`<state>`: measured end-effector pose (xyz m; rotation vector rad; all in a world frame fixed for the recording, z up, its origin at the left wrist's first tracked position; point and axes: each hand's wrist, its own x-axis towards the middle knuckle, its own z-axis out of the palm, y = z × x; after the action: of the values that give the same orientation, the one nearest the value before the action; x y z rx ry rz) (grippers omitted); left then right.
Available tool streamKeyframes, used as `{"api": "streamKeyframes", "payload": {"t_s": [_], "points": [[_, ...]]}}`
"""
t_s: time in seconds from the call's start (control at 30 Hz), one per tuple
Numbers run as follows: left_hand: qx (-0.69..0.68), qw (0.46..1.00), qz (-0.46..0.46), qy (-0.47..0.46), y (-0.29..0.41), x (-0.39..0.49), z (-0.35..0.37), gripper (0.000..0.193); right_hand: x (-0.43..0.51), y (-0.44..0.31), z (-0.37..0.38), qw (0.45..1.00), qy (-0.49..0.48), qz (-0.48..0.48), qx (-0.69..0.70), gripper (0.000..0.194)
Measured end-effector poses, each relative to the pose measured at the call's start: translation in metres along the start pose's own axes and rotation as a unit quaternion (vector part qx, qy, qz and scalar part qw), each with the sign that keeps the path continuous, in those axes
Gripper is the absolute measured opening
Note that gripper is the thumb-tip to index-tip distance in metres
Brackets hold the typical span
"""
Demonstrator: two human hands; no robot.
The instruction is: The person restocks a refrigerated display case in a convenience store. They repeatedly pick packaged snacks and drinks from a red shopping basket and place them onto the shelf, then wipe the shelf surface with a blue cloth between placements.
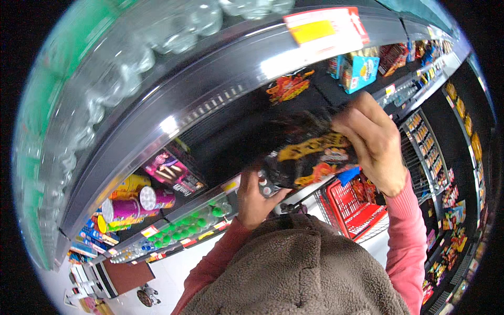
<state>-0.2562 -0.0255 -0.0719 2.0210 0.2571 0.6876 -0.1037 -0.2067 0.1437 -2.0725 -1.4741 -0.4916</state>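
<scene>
A black snack bag point(315, 157) with yellow lettering and orange-red pictures is held up between my two hands in front of a dark shelf point(220, 145). My right hand point(372, 138) pinches its upper right side, blurred by motion. At its lower left, my left hand point(256, 197) has thumb and fingers around the bag's edge; the contact is partly hidden and blurred. Another black bag point(289, 86) with an orange picture lies on the shelf behind. A light blue snack pack point(362, 73) stands to its right.
Plastic bottles point(118, 82) line the upper shelf, above a price sign point(327, 29). Purple canisters point(122, 208) and a pink-black box point(173, 173) stand at left. Green-capped bottles point(189, 226) sit lower. A shopping cart point(354, 208) with a red seat stands behind my right arm.
</scene>
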Motion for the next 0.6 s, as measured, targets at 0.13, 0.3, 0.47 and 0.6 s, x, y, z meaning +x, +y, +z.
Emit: {"api": "streamKeyframes", "payload": {"t_s": [0.13, 0.3, 0.47, 0.6], "points": [[-0.009, 0.992, -0.026, 0.125, -0.018, -0.001, -0.017, 0.063, 0.055, -0.005, 0.052, 0.993, 0.02, -0.085, 0.077, 0.014], [-0.035, 0.979, -0.071, 0.188, -0.04, 0.007, -0.026, 0.061, 0.111, -0.006, 0.113, 0.982, 0.063, -0.178, 0.001, 0.024], [-0.061, 0.967, -0.096, 0.227, -0.061, 0.03, -0.028, 0.058, 0.14, -0.001, 0.15, 0.983, -0.094, -0.153, -0.032, 0.02], [-0.107, 0.962, -0.081, 0.238, -0.076, 0.052, -0.03, 0.06, 0.156, 0.012, 0.173, 0.985, -0.044, -0.152, -0.063, 0.02]]}}
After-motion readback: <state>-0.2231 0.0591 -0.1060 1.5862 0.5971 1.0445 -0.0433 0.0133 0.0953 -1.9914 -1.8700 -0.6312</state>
